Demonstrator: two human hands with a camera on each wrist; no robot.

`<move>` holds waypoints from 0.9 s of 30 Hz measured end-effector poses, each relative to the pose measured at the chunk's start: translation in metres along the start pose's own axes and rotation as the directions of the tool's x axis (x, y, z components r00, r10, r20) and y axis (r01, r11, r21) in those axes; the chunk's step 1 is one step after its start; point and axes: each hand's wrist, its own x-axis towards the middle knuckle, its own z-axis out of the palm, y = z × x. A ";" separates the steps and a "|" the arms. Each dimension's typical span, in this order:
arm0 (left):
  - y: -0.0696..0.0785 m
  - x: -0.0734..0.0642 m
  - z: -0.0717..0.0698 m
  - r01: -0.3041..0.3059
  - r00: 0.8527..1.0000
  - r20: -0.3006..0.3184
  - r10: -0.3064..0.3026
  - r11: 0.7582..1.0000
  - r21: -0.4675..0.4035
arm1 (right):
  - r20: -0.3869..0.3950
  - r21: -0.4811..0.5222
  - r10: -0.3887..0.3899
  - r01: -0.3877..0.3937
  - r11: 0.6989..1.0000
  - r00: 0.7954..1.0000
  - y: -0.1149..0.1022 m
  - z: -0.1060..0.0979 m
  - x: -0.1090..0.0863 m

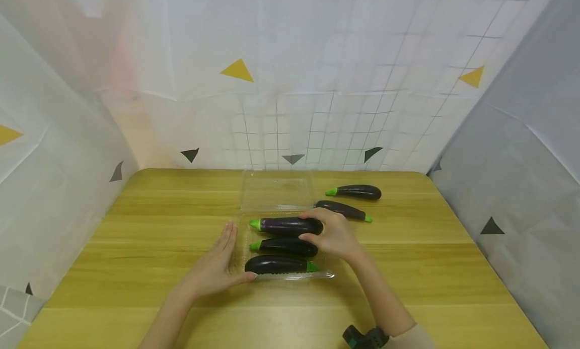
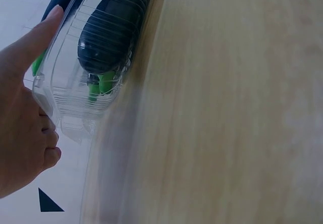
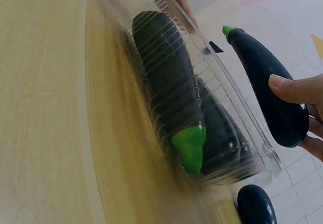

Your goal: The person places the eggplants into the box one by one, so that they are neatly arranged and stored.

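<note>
A clear plastic clamshell box (image 1: pixel 327 258) lies on the table with its lid (image 1: pixel 277 190) folded back. Inside are two dark eggplants, the front one (image 1: pixel 275 264) with its green stem to the right, the middle one (image 1: pixel 283 246) with its stem to the left. My right hand (image 1: pixel 333 233) pinches a third eggplant (image 3: pixel 262 82) by its thick end, thumb on one side and fingers on the other. It is above the box's rim, stem to the left. At the box's left end rests my left hand (image 1: pixel 216 266), fingers straight along the side and thumb at the front rim.
Two more eggplants lie on the table behind the right hand: one (image 1: pixel 346 209) close by the box, the other (image 1: pixel 360 192) farther back. White sheeted walls (image 1: pixel 290 132) stand at the back and sides of the wooden table (image 1: pixel 158 213).
</note>
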 end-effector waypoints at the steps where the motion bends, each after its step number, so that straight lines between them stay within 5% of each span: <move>1: 0.000 0.000 0.000 0.000 1.000 -0.001 0.000 1.000 0.000 | 0.008 0.010 0.008 -0.008 1.000 1.000 0.000 0.001 0.001; 27: 0.005 -0.001 -0.003 0.001 1.000 -0.001 -0.001 1.000 -0.019 | 0.036 -0.036 0.097 -0.096 0.995 0.995 0.012 0.027 0.002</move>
